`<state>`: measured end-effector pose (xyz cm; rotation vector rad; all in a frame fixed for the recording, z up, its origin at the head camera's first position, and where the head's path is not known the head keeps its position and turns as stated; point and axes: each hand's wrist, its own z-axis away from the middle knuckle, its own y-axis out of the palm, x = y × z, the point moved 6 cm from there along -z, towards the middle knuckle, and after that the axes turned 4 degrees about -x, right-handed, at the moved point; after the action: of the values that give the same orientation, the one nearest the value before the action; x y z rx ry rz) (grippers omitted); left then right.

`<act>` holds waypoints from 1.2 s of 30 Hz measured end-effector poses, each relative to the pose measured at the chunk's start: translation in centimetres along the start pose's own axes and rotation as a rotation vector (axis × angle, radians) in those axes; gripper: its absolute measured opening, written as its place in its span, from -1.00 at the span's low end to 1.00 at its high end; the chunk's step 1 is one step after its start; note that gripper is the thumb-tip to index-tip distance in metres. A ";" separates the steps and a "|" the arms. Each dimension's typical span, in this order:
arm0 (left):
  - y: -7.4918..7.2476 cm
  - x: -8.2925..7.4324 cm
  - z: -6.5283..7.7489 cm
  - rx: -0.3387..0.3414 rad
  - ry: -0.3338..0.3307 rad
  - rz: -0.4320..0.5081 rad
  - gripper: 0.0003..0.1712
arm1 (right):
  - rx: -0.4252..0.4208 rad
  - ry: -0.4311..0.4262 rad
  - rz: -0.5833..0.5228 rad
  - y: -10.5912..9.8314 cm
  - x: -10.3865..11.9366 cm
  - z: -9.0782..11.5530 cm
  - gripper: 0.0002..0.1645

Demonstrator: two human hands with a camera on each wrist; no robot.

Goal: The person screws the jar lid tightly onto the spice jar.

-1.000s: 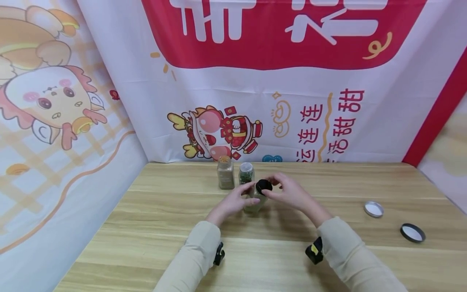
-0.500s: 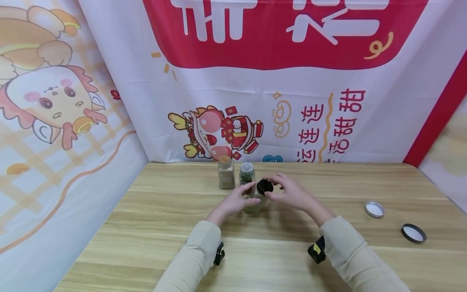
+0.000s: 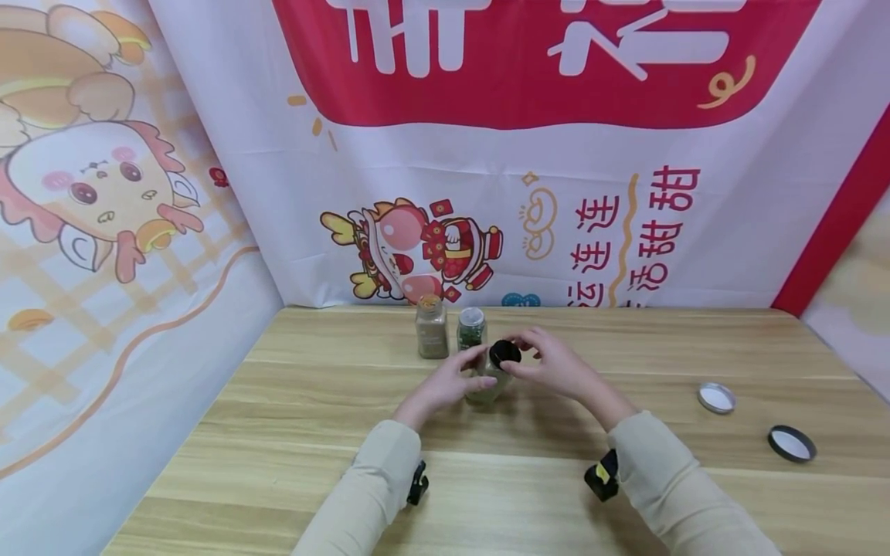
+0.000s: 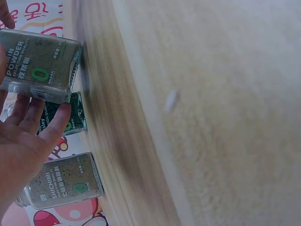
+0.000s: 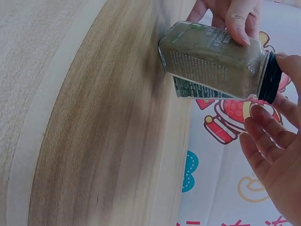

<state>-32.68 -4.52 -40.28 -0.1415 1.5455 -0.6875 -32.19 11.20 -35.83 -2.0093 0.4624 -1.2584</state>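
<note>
My left hand [image 3: 445, 386] grips a square glass spice jar [image 5: 207, 59] of greenish-brown powder, labelled as a powder, by its sides. The jar leans a little, with its base at or just over the table. On its neck sits a black lid [image 3: 504, 354], which my right hand [image 3: 556, 372] pinches between thumb and fingertips at the rim. Close behind stands a jar of green flakes [image 3: 471, 328] with a pale top, partly hidden. To its left is a lidless-looking jar of brown seasoning [image 3: 432, 330], marked Shichimi in the left wrist view.
On the right of the wooden table [image 3: 278, 432] lie a silver lid [image 3: 716, 398] and a black-rimmed lid [image 3: 792, 444], white insides up. A printed cloth [image 3: 389, 154] hangs right behind the table's back edge.
The left hand keeps its hold on the jar. At the black lid the right hand's fingers have shifted only slightly. The head view has moved a touch.
</note>
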 end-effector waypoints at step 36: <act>-0.3 -0.2 0.1 0.029 0.024 -0.054 -0.26 | 0.015 -0.045 0.005 0.0 1.2 -0.2 -0.48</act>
<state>-32.63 -4.74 -39.94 -0.1545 1.5584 -0.7564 -31.85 10.40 -35.00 -2.0186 0.4352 -1.2080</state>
